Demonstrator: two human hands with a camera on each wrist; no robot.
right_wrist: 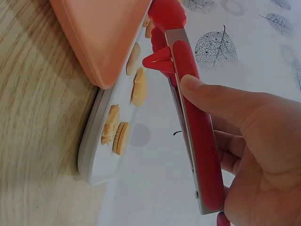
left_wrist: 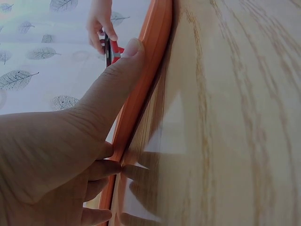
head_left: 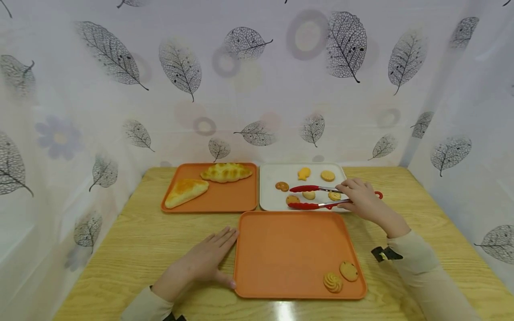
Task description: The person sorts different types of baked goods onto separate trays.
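My right hand (head_left: 366, 201) grips red-and-silver tongs (head_left: 304, 206) over the white tray (head_left: 275, 171). In the right wrist view, the thumb and fingers hold the tongs' red handle (right_wrist: 200, 136). The tong tips are apart, near a round cookie with dark bits (head_left: 293, 199) and a pale round cookie (head_left: 308, 195); whether they touch either is unclear. My left hand (head_left: 202, 260) lies by the left edge of the front orange tray (head_left: 289, 249), fingers extended and fingertips against its rim. That tray bears a swirled cookie (head_left: 333, 282) and a speckled round cookie (head_left: 348, 271) at its lower right.
The white tray also carries a pretzel-shaped cookie (head_left: 282, 186), a fish-shaped one (head_left: 304, 173), a ridged round one (head_left: 327, 175) and a flower-like one (head_left: 334, 196). Behind left, another orange tray (head_left: 229, 200) holds a triangular pastry (head_left: 185, 192) and a braided bread (head_left: 226, 173). A leaf-print curtain surrounds the wooden table (head_left: 132, 236).
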